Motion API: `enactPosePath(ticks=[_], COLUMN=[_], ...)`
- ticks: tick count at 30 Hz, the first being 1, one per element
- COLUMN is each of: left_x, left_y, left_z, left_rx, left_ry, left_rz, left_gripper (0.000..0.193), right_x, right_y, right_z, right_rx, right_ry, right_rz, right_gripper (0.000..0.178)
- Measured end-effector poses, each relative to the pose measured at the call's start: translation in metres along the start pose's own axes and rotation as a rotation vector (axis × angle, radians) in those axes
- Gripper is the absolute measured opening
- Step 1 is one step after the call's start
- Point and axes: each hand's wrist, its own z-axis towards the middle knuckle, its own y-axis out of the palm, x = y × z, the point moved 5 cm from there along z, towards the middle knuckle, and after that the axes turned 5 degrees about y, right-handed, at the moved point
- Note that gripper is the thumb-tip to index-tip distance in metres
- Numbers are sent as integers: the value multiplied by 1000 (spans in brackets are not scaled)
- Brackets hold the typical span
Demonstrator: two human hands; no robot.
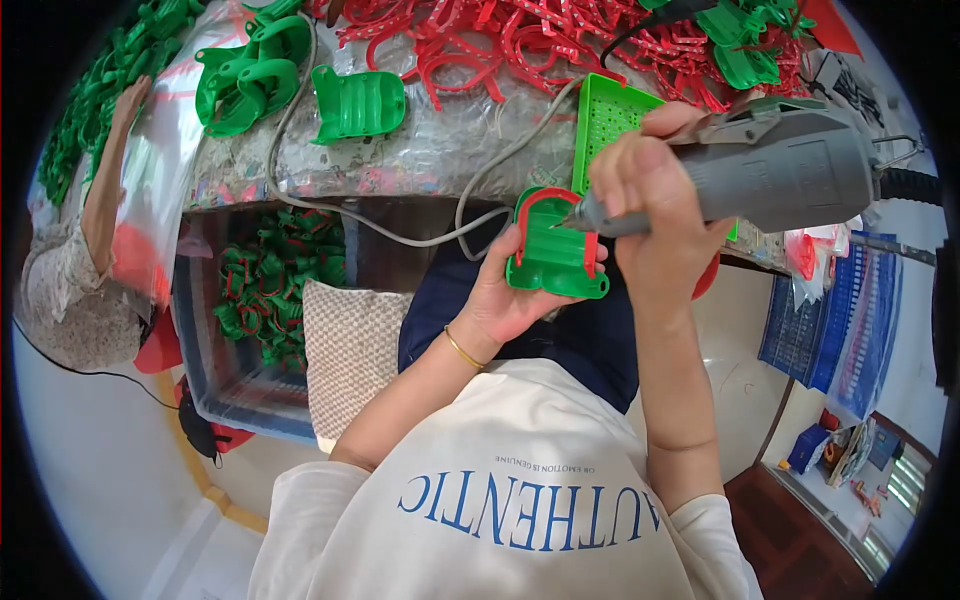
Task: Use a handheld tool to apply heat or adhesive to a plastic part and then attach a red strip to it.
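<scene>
Two hands busy before you. Your left hand (490,298) grips green molded piece (552,262) from below, thumb along its near-left edge; red band (590,250) lies on it. Piece sits above your lap, just off table edge. Your right hand (655,195) wraps grey power tool (780,180), tip pointing over piece; contact hard to tell. Beyond: green perforated tray (612,112), loose green piece (362,106), red bands heaped (465,48). At your left: blue crate (192,345) holding green-and-red pieces.
</scene>
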Motion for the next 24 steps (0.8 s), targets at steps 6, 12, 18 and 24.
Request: enactPosePath(ticks=[6, 12, 18, 24], left_x=[-3, -4, -3, -1], left_y=[8, 7, 6, 3], left_z=[-2, -4, -4, -3], left_rx=[14, 91, 88, 98], left_ry=[20, 23, 33, 39], left_rz=[40, 53, 70, 108], left_gripper=[71, 71, 71, 72], right_x=[14, 18, 19, 19], right_y=[9, 8, 7, 8], right_z=[-13, -20, -22, -21], right_rx=[-102, -97, -83, -112], right_ry=[46, 13, 43, 21], right_rz=[16, -48, -4, -9], right_gripper=[15, 15, 15, 15])
